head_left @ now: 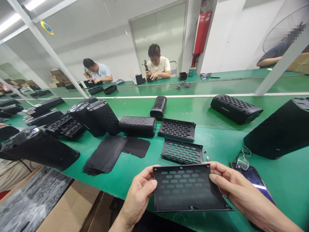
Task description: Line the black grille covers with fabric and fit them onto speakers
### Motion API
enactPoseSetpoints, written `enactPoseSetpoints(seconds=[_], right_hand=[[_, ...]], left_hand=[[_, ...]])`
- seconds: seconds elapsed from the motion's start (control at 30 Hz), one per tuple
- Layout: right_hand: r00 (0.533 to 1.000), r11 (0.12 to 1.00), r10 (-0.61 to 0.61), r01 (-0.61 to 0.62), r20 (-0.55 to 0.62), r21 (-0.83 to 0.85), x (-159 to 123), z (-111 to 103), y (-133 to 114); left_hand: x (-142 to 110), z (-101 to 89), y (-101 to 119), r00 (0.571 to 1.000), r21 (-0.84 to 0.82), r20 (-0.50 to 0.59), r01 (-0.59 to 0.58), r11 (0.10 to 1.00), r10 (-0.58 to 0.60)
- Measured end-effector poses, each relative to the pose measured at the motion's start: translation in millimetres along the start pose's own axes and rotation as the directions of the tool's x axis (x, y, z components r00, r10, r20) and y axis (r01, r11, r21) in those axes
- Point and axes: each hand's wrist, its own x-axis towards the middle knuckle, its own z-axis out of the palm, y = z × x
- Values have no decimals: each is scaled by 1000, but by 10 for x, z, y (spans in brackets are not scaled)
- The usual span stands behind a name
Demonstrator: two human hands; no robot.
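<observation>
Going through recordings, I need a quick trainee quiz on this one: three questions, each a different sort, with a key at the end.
1. Multiple choice: What do the left-hand grip and right-hand grip hold between them?
A) a phone
B) a slotted black panel
C) a fan

2. True or false: In this view, the stack of dark sheets lies to the left of the held piece.

3. Count: How many loose slotted panels lie on the green tabletop just beyond the held piece?

Key:
1. B
2. True
3. Two
</observation>
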Motion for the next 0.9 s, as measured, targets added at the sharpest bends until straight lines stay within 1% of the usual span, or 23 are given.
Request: enactPoseSetpoints(seconds=[0.17,0.37,0.53,0.63,0.73,0.8,0.83,0.9], right_hand=[[1000,1000,20,-20,-23,8,20,22,-6],[1000,999,13,-13,7,51,13,33,-11],[999,999,16,-14,-42,44,37,7,23],[999,995,12,-7,-52,104,43,29,13],[1000,982,11,-5,-29,189,28,92,-34],[1000,976,-4,8,-20,218,16,141,-62],[1000,975,-13,16,-18,220,13,166,-68],[1000,976,-26,28,-9,216,17,213,-63]], left_hand=[[22,-9,-20,1000,0,-6,-1,1000,1],[18,-6,-25,1000,-9,10,-13,1000,13],[22,-61,-69,1000,-25,7,-20,999,21],[0,-88,-89,999,-88,0,-36,995,36],[-64,-51,-137,997,-208,24,-70,976,77],[-123,8,-209,993,-250,46,-92,964,107],[-151,41,-255,993,-232,48,-95,968,109],[-198,106,-349,996,-136,35,-78,988,84]])
